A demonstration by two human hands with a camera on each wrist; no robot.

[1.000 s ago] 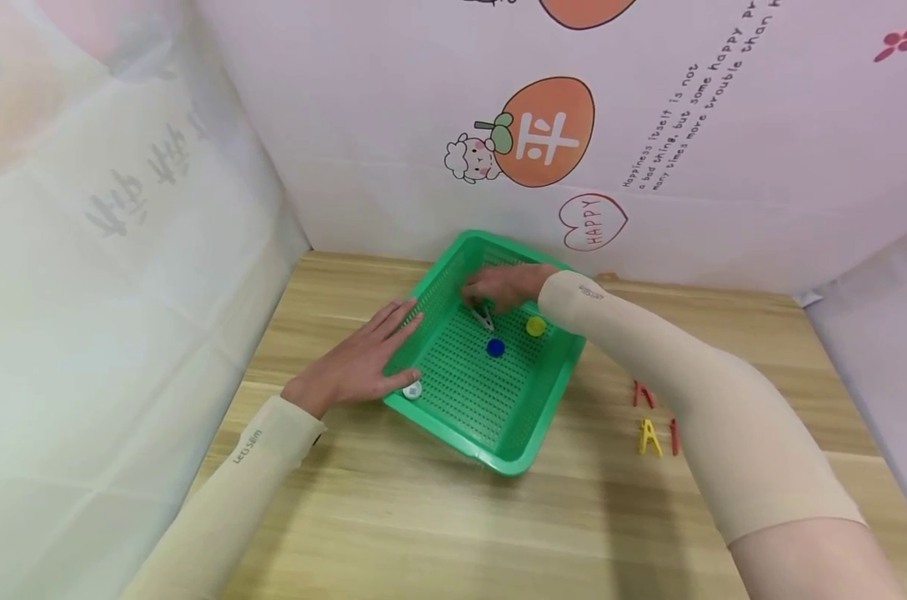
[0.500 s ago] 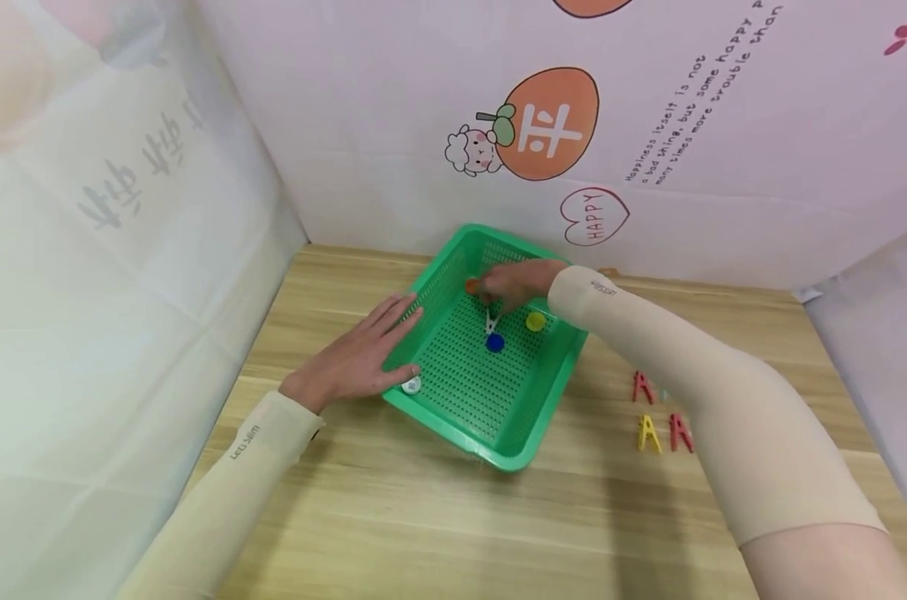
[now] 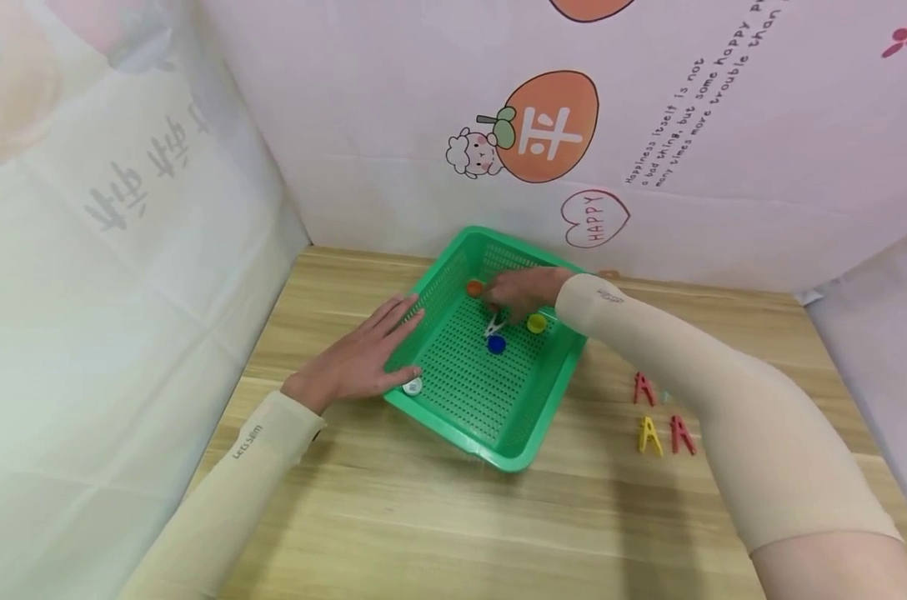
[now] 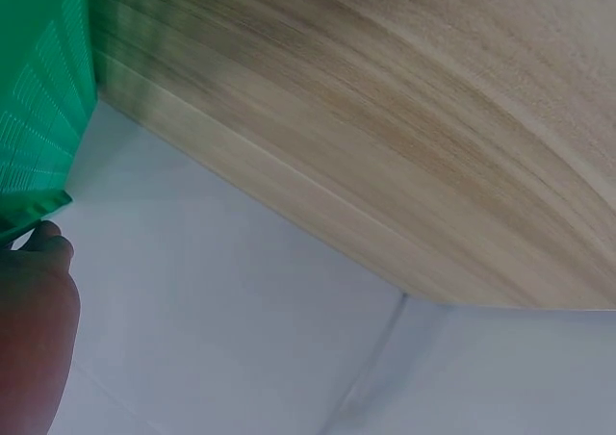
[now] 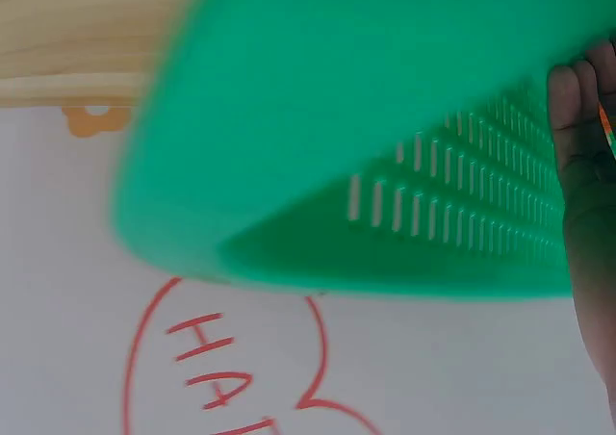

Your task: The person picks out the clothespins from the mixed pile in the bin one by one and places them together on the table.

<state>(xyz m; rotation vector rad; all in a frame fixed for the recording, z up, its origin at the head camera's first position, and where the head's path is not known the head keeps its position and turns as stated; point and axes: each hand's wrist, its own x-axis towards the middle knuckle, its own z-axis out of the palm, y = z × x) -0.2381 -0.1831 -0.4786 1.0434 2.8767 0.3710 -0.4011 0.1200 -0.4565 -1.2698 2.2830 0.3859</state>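
Observation:
A green perforated plastic basket (image 3: 453,437) stands on the wooden table. Inside it, my right hand (image 3: 524,290) pinches a white clothespin (image 3: 494,326), its legs pointing down beside a blue bottle cap (image 3: 496,344). An orange cap (image 3: 474,287) lies just left of the fingers, and a yellow cap (image 3: 536,323) is below the wrist. My left hand (image 3: 359,358) rests on the basket's left rim, fingers straight and spread, the thumb over the corner. Close to that thumb is a white round piece (image 3: 413,387). Basket and fingers fill part of the right wrist view.
On the table (image 3: 423,525) right of the basket lie two red clothespins, one upper (image 3: 644,388) and one lower (image 3: 682,434), plus a yellow clothespin (image 3: 649,436). A pale green piece shows partly behind the right sleeve. Printed cloth walls (image 3: 393,200) stand behind and at both sides.
My right hand has shifted a little to the right with the white clothespin, and the orange cap has come into view. The left hand stays on the rim.

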